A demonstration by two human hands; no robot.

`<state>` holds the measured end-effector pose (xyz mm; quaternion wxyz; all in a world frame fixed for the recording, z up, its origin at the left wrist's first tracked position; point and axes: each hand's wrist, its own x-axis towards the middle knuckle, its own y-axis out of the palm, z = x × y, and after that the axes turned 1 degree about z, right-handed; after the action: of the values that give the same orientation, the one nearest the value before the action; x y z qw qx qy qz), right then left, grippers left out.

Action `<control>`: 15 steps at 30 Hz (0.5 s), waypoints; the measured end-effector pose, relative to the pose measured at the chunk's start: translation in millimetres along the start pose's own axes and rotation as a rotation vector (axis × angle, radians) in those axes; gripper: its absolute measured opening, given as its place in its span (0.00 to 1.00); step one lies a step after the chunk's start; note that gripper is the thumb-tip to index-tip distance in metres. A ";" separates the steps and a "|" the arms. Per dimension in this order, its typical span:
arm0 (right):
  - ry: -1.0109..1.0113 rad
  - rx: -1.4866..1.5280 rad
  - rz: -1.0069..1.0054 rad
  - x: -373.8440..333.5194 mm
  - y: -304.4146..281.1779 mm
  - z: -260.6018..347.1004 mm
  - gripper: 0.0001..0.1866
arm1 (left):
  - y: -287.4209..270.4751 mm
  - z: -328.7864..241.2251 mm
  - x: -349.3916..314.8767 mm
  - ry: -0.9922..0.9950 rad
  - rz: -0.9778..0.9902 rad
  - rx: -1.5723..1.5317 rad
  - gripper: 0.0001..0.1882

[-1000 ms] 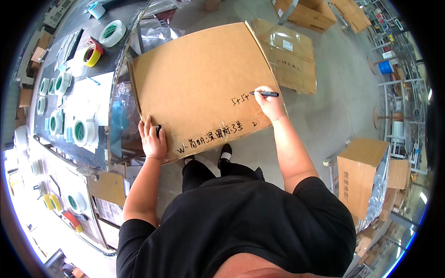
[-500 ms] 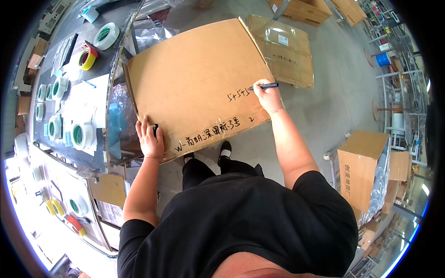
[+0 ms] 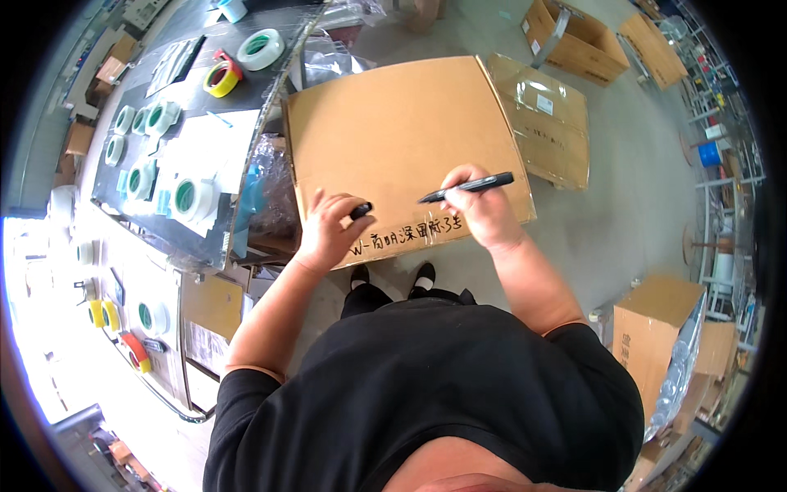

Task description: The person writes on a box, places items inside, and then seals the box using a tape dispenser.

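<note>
Before me stands a large brown cardboard box (image 3: 393, 123) with black handwriting along its near edge. Above the box, my right hand (image 3: 484, 209) grips a black marker pen (image 3: 471, 187), its bare tip pointing left and lifted off the cardboard. To the left, my left hand (image 3: 332, 228) pinches a small black marker cap (image 3: 361, 211) between thumb and fingers. A gap separates the cap from the pen tip. My right hand and wrist cover part of the writing.
A dark worktable (image 3: 283, 61) on the left carries several tape rolls, among them a yellow and red one (image 3: 221, 78), and white paper (image 3: 215, 148). Beyond the box sits a taped carton (image 3: 545, 139). An open carton (image 3: 582, 49) lies further back, and another box (image 3: 656, 328) stands at right.
My right hand has lifted the marker off the cardboard and brought it left and nearer. My left hand has risen from the box edge with the cap. The view has shifted.
</note>
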<state>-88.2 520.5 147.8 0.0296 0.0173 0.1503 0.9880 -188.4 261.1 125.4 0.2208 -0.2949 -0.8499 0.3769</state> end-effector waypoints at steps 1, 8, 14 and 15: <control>0.021 -0.041 0.054 -0.1 14.1 10.8 0.06 | -5.1 -15.6 1.4 0.024 0.010 0.006 0.13; -0.073 -0.144 0.184 7.0 50.2 26.4 0.04 | -36.5 -55.2 -4.5 0.051 0.002 -0.020 0.14; -0.136 -0.227 0.167 17.4 55.4 32.1 0.05 | -47.2 -50.4 -1.6 0.128 0.008 0.012 0.15; -0.162 -0.265 0.169 20.3 57.5 33.1 0.05 | -48.4 -48.7 -0.6 0.154 0.009 0.008 0.16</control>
<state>-110.0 476.7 197.1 -0.0396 0.1053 0.0139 0.9936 -175.2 259.3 192.8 0.2851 -0.3258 -0.8275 0.3574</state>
